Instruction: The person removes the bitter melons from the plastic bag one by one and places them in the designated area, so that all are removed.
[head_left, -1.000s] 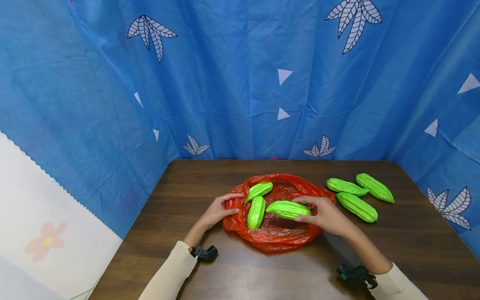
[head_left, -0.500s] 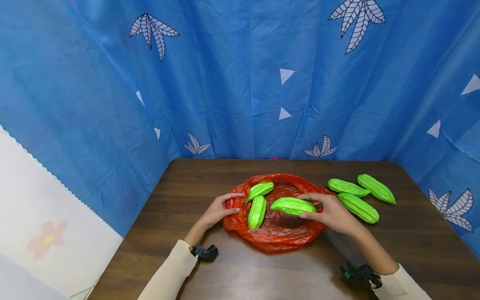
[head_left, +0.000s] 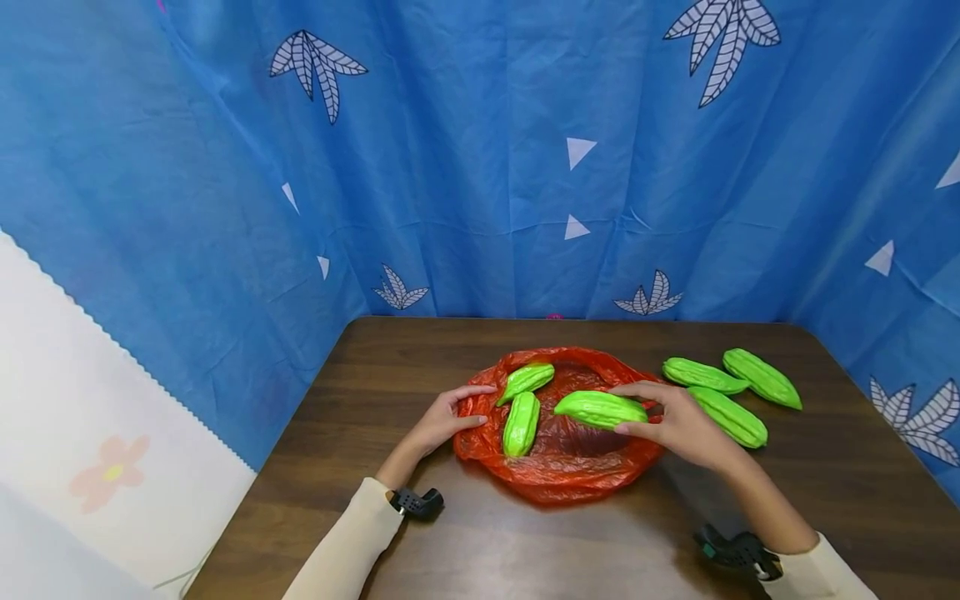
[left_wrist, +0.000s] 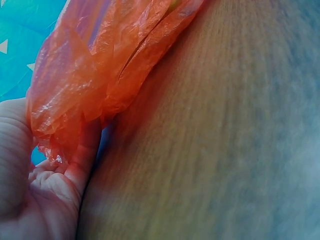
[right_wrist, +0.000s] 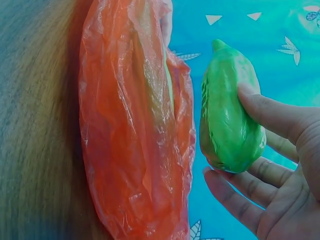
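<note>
A red plastic bag [head_left: 555, 482] lies on the table with its mouth spread wide. Two green bitter melons, one upright [head_left: 521, 425] and one slanted [head_left: 528, 379], rest inside its left half. At the bag's left rim, my left hand [head_left: 442, 421] grips the plastic between thumb and fingers; in the left wrist view the red film [left_wrist: 75, 100] bunches there. Over the right half of the bag, my right hand [head_left: 678, 425] holds another bitter melon [head_left: 600, 409] by its right end. The right wrist view shows this melon [right_wrist: 232, 110] above the rim, thumb on one side, fingers on the other.
Right of the bag, three more bitter melons [head_left: 727, 417] lie close together on the brown wooden table [head_left: 420, 350]. A blue curtain [head_left: 465, 167] hangs behind the table and along its sides. A dark wrist camera [head_left: 738, 552] sits on the right wrist.
My right hand has shifted slightly right and up with the bitter melon over the bag. My left hand keeps its grip on the rim. The head view has turned a little.
</note>
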